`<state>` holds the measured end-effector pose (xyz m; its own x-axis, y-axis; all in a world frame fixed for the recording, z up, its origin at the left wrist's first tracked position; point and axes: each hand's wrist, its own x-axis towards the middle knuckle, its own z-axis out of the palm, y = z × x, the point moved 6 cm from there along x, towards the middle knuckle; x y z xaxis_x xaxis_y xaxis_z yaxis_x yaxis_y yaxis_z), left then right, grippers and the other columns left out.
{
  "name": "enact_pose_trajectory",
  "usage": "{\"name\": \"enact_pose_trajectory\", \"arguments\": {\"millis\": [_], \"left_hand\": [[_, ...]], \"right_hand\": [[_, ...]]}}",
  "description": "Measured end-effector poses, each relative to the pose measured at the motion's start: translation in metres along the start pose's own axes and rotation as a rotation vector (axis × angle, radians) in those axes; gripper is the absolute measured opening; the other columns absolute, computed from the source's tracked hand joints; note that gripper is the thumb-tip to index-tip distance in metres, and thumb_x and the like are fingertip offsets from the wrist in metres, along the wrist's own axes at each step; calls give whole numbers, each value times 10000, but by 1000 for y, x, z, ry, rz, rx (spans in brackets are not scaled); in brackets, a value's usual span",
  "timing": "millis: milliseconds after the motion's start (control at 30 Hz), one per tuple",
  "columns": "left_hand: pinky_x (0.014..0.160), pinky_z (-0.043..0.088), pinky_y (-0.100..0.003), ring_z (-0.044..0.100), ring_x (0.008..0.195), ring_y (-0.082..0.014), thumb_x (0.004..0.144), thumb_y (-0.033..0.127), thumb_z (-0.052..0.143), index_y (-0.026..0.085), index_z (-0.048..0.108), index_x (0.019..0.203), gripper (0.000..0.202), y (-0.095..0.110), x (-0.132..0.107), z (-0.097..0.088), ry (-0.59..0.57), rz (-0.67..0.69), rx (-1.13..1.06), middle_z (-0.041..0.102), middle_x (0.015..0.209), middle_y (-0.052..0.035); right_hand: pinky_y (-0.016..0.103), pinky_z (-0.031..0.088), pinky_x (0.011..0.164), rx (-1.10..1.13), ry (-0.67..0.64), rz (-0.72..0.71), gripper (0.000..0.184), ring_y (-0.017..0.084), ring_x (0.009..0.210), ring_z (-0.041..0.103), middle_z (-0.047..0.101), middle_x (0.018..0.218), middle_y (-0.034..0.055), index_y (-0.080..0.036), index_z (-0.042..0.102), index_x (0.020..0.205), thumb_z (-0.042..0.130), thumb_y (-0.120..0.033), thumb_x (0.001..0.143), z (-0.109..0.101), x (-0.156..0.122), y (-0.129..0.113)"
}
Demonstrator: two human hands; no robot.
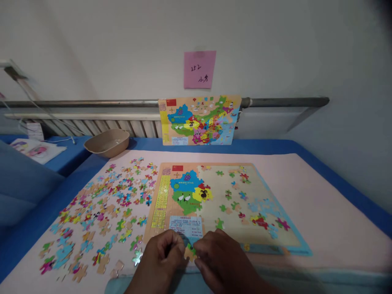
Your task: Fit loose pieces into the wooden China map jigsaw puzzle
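Observation:
A partly filled jigsaw board [220, 232] with a map of China lies flat in front of me. At its near edge, an orange and green jigsaw piece [190, 253] shows between my two hands. My left hand [163, 257] is closed, thumb and bent fingers against the piece's left side. Closed too, my right hand [220, 259] has its curled fingers at the piece's right side; its fingertips are partly hidden. The board's left part is assembled, including a blue region [185, 181], a green one with sheep [182, 206] and a text box [186, 224].
Many loose jigsaw pieces [113, 196] are spread over the pink cloth left of the board; others lie on its right part. A beige basin [107, 143] stands back left. A reference map [200, 122] hangs from the rail [284, 102], below a pink note [199, 69].

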<state>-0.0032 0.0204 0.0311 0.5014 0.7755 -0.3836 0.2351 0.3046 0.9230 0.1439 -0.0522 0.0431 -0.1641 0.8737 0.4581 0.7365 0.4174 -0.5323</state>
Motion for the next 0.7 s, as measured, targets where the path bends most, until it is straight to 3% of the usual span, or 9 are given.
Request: {"name": "enact_pose_trajectory", "arguments": {"millis": [200, 467, 633, 700], "left_hand": [[603, 240, -281, 280, 624, -112, 789, 505, 670, 222, 483, 679, 356, 1, 1, 0, 16, 5, 1, 379, 619, 72], [608, 268, -275, 337, 622, -116, 804, 443, 658, 218, 500, 667, 307, 2, 1, -1, 26, 30, 14, 415, 612, 61], [608, 319, -265, 430, 616, -117, 759, 404, 674, 200, 553, 662, 256, 3, 3, 1, 33, 53, -28, 512, 608, 32], [599, 327, -264, 466, 609, -120, 745, 336, 657, 199, 564, 669, 183, -1, 6, 2, 28, 52, -44, 552, 613, 21]], "right_hand": [[301, 369, 699, -26, 13, -9, 186, 173, 730, 559, 658, 837, -10, -256, 519, 1036, 542, -102, 934, -3, 3, -1], [295, 381, 688, -102, 6, 54, 139, 157, 654, 547, 617, 718, -25, -247, 495, 869, 520, -141, 956, -8, 8, 1], [303, 378, 650, -117, -42, 12, 134, 164, 673, 570, 668, 774, 7, -243, 556, 890, 517, -193, 1008, 4, 1, 11], [310, 363, 613, -118, 6, -3, 214, 171, 644, 564, 657, 727, 8, -250, 569, 859, 498, -284, 1058, 9, -3, 22]]}}
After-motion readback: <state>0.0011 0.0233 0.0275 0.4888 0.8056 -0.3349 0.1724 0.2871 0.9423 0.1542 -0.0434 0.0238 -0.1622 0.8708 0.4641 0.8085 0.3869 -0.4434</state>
